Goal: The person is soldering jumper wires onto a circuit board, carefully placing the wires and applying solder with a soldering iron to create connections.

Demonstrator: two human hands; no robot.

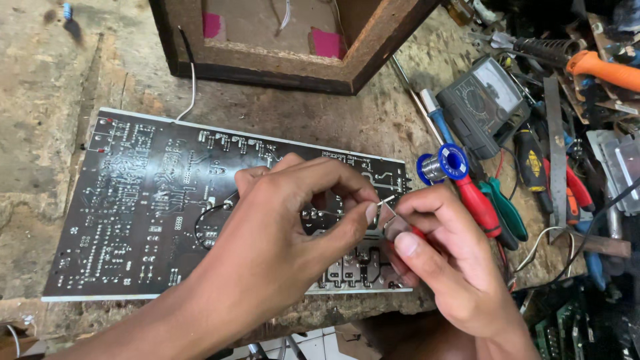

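A long black circuit board (133, 200) lies solder side up on a worn wooden bench. My left hand (287, 227) hovers over its right part and pinches a thin piece of wire (385, 200) between thumb and forefinger. My right hand (447, 260) meets it from the right, gripping a small metal tool with a red handle (400, 229) whose tip touches the wire. A thin black wire loop (207, 217) lies on the board just left of my left hand.
A blue solder spool (443, 163) sits just beyond my right hand. To the right lie a grey multimeter (483, 103), red and green handled pliers (497, 210), screwdrivers and an orange-handled soldering iron (600, 67). A wooden box frame (287, 63) stands behind the board.
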